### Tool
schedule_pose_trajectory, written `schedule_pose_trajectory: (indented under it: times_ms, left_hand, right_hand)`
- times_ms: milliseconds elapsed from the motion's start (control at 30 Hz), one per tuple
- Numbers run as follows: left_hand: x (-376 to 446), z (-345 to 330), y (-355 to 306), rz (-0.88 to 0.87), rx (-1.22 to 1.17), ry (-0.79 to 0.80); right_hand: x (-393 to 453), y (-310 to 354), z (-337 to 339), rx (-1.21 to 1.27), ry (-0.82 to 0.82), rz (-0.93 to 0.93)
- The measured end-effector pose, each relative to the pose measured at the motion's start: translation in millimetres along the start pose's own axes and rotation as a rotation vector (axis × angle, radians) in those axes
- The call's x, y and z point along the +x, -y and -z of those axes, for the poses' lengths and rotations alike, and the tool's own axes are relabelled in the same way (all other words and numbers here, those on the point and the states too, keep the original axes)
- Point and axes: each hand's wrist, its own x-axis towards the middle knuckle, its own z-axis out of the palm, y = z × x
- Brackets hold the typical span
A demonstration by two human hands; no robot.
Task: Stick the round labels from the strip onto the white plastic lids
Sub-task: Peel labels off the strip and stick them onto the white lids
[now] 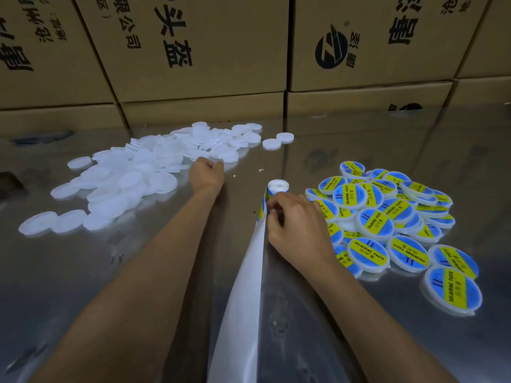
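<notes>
- Left hand (206, 172) reaches to the near edge of the loose heap of plain white round plastic lids (143, 172), fingers curled at one lid; whether it is actually gripped cannot be told.
- Right hand (293, 225) pinches at the white paper label strip (249, 272) just below its small roll (278, 186), where a blue-and-yellow round label (261, 210) sits on the backing.
- Finished lids bearing blue-and-yellow labels (387, 225) are piled to the right on the shiny metal worktop (359, 150), touching the right hand's knuckles.
- Judgement: take one lid only, flat face up, clear of its neighbours.
- Judgement: peel the label by its edge, keeping fingertips off the adhesive.
- Judgement: centre it before pressing, then smooth outward to avoid creases.
- Risk: the trailing backing may drag across the worktop and snag.
</notes>
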Motion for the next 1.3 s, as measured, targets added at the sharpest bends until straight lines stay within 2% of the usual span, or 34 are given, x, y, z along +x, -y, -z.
schedule_pose_trajectory:
  times_ms: [267,433,633,733,967,1067,1133,1300]
  left_hand:
    - [54,-22,-5,0.002,0.323,0.025]
    - [65,-28,0,-0.053,0.342,0.041]
    - [68,-22,9,0.02,-0.069,0.084]
    - [66,-18,14,0.026,-0.162,0.088]
    - [43,-6,16,-0.013,-0.315,0.123]
    - [18,4,11,0.026,-0.518,0.189]
    - [-3,10,7,0.037,-0.682,0.271]
    - [-54,23,1,0.037,-0.839,0.455]
  right_hand:
    - [9,-17,-6,-0.119,0.061,-0.014]
    - [10,-22,-9,-0.192,0.073,-0.033]
    - [10,-22,-8,-0.225,0.094,-0.043]
    - [10,-20,-7,-0.209,0.088,-0.054]
    - [12,-11,-3,-0.137,-0.06,-0.083]
    - [13,-2,-2,-0.092,-0.155,-0.121]
    - [14,3,-3,-0.032,-0.136,-0.16]
    - [12,6,-6,0.191,0.027,-0.184]
